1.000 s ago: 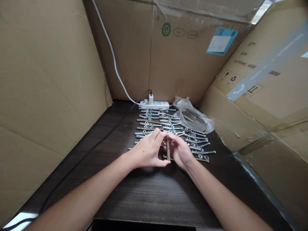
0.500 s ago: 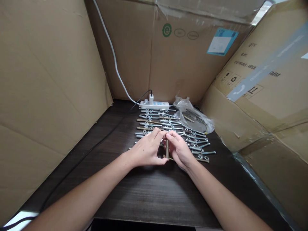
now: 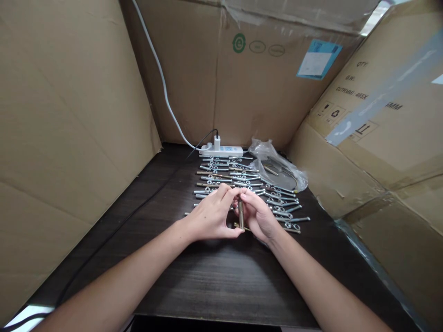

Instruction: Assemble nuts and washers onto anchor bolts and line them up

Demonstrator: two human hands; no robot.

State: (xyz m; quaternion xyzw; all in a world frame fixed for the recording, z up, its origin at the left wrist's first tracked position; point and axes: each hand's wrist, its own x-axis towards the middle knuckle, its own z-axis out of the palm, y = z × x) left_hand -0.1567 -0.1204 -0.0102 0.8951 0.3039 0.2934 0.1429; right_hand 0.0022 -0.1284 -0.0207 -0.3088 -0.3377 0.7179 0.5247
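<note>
Both hands closed on a brass-coloured metal tube (image 3: 241, 216) above a dark bench (image 3: 221, 281), the left hand (image 3: 212, 214) spanning it between thumb and fingers, the right hand (image 3: 258, 213) gathered at its far end. The fingertips hid that end, but the step in hand looked like adjusting a part there; the next move appeared to call for a steady left grip and fine right-hand fingerwork. Beyond lay rows of bolts (image 3: 298, 219), nuts (image 3: 288, 225) and washers (image 3: 296, 227), then a clear plastic bag (image 3: 260, 148), a white power strip (image 3: 228, 151) and cardboard walls (image 3: 256, 97).
</note>
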